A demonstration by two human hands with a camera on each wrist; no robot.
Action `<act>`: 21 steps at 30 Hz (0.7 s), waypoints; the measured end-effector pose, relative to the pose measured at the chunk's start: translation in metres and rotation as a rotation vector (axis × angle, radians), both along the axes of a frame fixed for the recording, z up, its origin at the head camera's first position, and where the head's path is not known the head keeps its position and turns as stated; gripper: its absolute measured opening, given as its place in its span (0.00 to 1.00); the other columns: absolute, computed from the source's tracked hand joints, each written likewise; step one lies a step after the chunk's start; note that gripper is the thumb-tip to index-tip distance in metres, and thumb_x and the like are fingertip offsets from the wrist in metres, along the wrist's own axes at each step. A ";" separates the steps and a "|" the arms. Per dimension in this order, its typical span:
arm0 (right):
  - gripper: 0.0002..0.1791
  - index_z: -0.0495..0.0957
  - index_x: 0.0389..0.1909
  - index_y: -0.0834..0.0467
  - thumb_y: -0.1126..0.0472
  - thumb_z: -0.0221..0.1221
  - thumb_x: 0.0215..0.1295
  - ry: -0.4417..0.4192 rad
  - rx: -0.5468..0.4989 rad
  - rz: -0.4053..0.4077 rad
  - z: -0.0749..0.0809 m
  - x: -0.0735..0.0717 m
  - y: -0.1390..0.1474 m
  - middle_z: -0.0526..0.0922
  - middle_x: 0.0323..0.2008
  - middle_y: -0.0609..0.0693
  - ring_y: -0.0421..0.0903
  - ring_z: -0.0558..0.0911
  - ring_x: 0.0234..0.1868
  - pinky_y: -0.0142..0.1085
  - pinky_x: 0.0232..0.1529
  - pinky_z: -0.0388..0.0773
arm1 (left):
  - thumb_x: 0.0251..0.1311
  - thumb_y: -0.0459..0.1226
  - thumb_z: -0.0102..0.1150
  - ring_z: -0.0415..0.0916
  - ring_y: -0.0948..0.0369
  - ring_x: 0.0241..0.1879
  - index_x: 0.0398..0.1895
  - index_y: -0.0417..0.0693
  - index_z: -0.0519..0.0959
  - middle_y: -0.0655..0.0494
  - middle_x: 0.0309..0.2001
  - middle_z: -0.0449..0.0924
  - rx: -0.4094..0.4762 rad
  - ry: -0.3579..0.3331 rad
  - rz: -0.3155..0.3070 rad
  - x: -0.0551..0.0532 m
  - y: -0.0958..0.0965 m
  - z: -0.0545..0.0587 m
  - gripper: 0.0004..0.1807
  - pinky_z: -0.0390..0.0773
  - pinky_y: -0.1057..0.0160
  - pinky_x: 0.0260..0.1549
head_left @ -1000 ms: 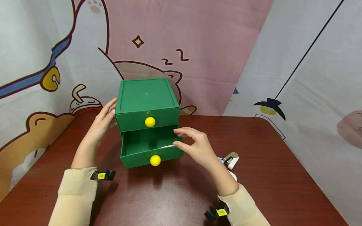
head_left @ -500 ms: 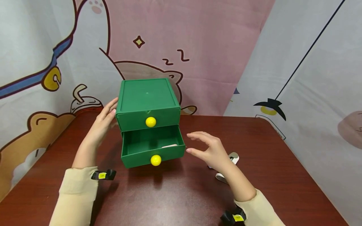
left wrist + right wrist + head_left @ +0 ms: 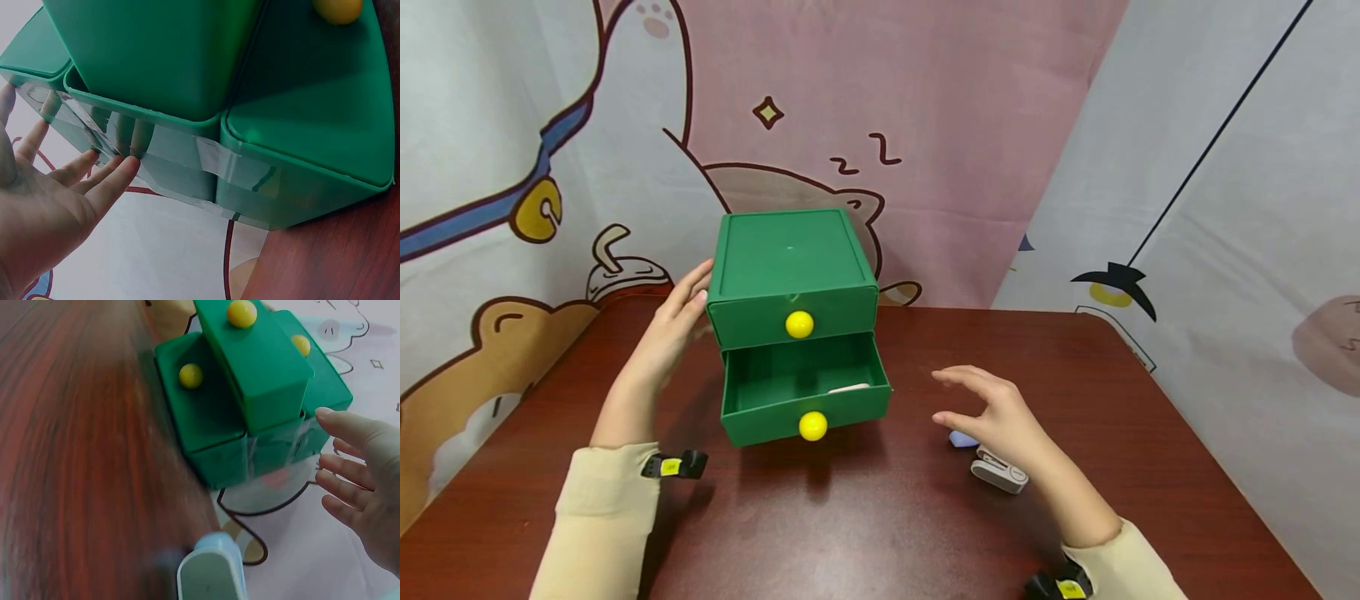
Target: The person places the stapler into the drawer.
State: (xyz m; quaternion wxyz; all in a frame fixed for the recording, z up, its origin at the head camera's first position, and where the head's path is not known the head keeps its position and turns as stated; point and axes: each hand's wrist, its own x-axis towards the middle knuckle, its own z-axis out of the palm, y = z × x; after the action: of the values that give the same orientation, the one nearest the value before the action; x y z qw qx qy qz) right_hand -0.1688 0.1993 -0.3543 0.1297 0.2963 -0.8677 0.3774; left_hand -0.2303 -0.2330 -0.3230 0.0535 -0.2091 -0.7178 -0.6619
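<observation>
A green drawer cabinet with yellow knobs stands on the table; its middle drawer is pulled out. Inside that drawer, at the right front, lies a thin whitish piece, mostly hidden by the drawer's front. My left hand rests its spread fingertips against the cabinet's left side, as the left wrist view shows. To the right of the drawer, my right hand is apart from the cabinet, with thumb and fingers spread and nothing between them.
Under and beside the right hand lie a small light-blue object and a rounded white-grey object, partly covered by the hand. The brown table reaches back to a cartoon-printed curtain.
My right hand has moved from over the open drawer's right end rightward and toward me, out over the small objects. The whitish piece stays in the drawer. My left hand has stayed put.
</observation>
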 end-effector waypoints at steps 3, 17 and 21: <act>0.28 0.79 0.54 0.52 0.60 0.73 0.50 -0.004 0.021 0.006 -0.006 -0.001 0.008 0.79 0.52 0.43 0.45 0.76 0.54 0.46 0.49 0.75 | 0.75 0.46 0.40 0.59 0.58 0.64 0.77 0.57 0.48 0.48 0.74 0.45 0.000 -0.002 -0.003 0.000 0.000 0.000 0.31 0.70 0.68 0.49; 0.27 0.78 0.55 0.55 0.62 0.72 0.52 -0.096 0.067 0.054 -0.036 -0.014 0.040 0.79 0.52 0.50 0.51 0.78 0.49 0.49 0.42 0.77 | 0.75 0.47 0.39 0.58 0.55 0.65 0.77 0.59 0.48 0.50 0.74 0.46 -0.023 -0.006 0.013 0.002 0.001 0.002 0.30 0.65 0.55 0.55; 0.27 0.78 0.55 0.60 0.64 0.72 0.52 -0.116 0.069 0.062 -0.044 -0.018 0.045 0.80 0.52 0.52 0.54 0.79 0.48 0.49 0.45 0.76 | 0.75 0.47 0.39 0.57 0.54 0.65 0.77 0.59 0.47 0.49 0.74 0.46 -0.028 -0.006 0.017 0.002 0.001 0.002 0.31 0.64 0.53 0.56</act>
State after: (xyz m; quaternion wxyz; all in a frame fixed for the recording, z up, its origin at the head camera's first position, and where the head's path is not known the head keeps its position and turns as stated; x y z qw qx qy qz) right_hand -0.1869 0.2442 -0.3988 0.0572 0.3048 -0.8767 0.3677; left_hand -0.2283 -0.2322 -0.3210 0.0541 -0.2020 -0.7288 -0.6520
